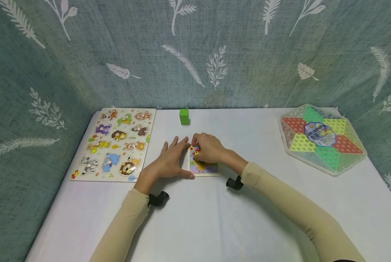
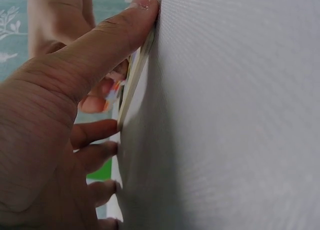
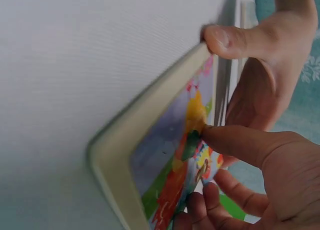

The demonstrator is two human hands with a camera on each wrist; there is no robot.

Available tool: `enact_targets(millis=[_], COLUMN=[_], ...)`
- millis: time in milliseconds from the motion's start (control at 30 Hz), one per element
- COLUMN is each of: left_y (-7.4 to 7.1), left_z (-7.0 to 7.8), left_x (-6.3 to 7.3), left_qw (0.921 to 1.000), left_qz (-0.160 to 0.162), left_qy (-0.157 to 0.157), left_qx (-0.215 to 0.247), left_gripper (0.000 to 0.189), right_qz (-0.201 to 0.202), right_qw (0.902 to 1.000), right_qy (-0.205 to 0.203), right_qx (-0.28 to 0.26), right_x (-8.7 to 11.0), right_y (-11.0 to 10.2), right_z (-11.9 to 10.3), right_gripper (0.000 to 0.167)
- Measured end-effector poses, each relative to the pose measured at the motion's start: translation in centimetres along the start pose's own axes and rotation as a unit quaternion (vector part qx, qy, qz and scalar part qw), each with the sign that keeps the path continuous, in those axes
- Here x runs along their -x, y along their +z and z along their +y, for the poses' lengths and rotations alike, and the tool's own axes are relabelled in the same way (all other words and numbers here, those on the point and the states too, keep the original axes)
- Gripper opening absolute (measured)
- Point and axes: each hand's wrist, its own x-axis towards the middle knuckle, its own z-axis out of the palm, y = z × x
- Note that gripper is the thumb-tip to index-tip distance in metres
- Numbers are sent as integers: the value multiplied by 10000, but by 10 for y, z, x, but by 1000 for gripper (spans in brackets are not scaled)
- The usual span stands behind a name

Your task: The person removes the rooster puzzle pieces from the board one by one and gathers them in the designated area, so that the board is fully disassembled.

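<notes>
A small framed picture puzzle (image 1: 211, 175) with a colourful printed picture lies on the white table. My left hand (image 1: 170, 160) spreads along its left side, thumb at the near corner and fingertips toward the far corner. Over the picture, my right hand (image 1: 210, 148) bends its fingers down. In the right wrist view its thumb (image 3: 232, 140) and fingers pinch a brightly printed puzzle piece (image 3: 204, 162), partly hidden by the fingers. A wooden rim (image 3: 112, 162) frames the picture there. The left wrist view shows the left thumb (image 2: 117, 32) against the puzzle's edge.
A large animal peg puzzle board (image 1: 113, 177) lies to the left, its near right corner by the left wrist. A green block (image 1: 184, 116) stands at the back. To the right lies a hexagonal Chinese checkers board (image 1: 316, 163). A patterned teal cloth (image 1: 195, 54) hangs behind.
</notes>
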Motion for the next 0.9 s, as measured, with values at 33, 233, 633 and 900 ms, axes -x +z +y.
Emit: enact_targets(millis=[33, 233, 633, 900], left_y=[0, 0, 1, 0], left_z=[-1, -4, -4, -2], left_x=[1, 3, 4, 2], left_qw=[10000, 10000, 10000, 10000], left_qz=[1, 29, 40, 40], left_qy=[-17, -46, -26, 52], left_qx=[-16, -24, 22, 12], left_gripper=[104, 105, 110, 110], right_qz=[33, 236, 264, 289], right_qw=[10000, 9990, 9971, 9970], right_qy=[-33, -268, -558, -552], right_qx=[31, 261, 440, 460], right_x=[0, 2, 4, 5], right_y=[1, 5, 6, 4], right_z=[-1, -6, -13, -10], right_gripper=[38, 36, 39, 34])
